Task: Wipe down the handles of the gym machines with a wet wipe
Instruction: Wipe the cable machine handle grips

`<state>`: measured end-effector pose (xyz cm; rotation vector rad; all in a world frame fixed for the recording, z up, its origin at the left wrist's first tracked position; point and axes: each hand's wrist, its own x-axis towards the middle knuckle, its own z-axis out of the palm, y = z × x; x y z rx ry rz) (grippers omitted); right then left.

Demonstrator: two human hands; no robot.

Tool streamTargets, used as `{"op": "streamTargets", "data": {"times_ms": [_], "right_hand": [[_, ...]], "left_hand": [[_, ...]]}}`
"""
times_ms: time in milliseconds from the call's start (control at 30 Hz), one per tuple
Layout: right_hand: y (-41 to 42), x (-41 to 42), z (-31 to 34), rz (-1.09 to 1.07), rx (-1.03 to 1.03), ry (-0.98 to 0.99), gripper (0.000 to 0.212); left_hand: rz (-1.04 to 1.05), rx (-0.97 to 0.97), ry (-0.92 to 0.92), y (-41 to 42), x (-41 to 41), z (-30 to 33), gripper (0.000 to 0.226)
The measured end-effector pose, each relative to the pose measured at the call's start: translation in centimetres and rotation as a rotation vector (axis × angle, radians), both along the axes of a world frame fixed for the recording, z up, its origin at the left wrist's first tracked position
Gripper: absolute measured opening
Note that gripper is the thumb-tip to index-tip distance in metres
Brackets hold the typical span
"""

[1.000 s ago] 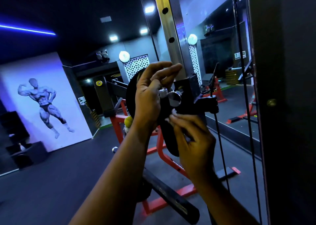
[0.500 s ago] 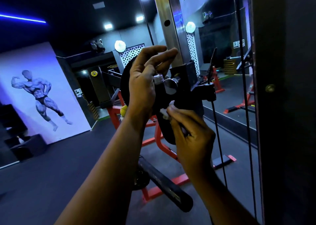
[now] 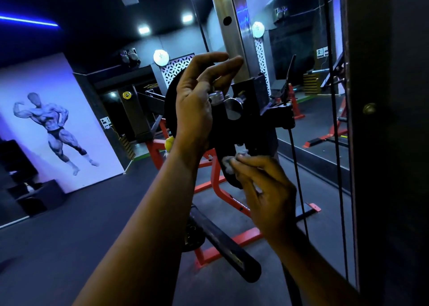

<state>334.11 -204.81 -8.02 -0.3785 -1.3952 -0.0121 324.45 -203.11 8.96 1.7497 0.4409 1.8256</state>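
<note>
Right hand [image 3: 262,189] pinching a crumpled wet wipe [image 3: 228,165] against the lower edge of the black pulley carriage [image 3: 241,131]. At 11 o'clock, left hand [image 3: 197,103] cupping the carriage's left rim, fingers loosely spread. Cable [image 3: 298,180] hanging just at 3 o'clock; open floor [image 3: 81,212] toward 9.
</note>
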Motion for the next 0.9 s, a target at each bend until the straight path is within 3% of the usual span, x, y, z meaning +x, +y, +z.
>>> {"op": "streamTargets", "data": {"times_ms": [167, 233, 367, 533, 733, 900], "right_hand": [[0.5, 0.4, 1.7, 0.214, -0.215, 0.157, 0.018], [-0.2, -0.3, 1.9, 0.169, -0.216, 0.185, 0.018], [-1.3, -0.7, -1.0, -0.023, -0.106, 0.062, 0.02], [-0.8, -0.7, 0.6, 0.13, -0.384, 0.225, 0.013], [-2.5, -1.5, -1.4, 0.186, -0.388, 0.23, 0.02], [-0.8, -1.1, -0.6, 0.132, -0.544, 0.249, 0.014]], "left_hand": [[0.002, -0.001, -0.036, -0.1, 0.2, 0.0, 0.031], [0.003, -0.005, -0.028, -0.1, 0.3, -0.2, 0.032], [0.004, 0.002, -0.016, 0.1, 0.0, -0.2, 0.031], [-0.01, 0.002, -0.044, 0.2, 0.0, -0.2, 0.028], [-0.021, -0.004, -0.056, 0.1, 0.0, -0.2, 0.027], [0.004, -0.003, -0.048, 0.1, 0.0, -0.3, 0.023]]}}
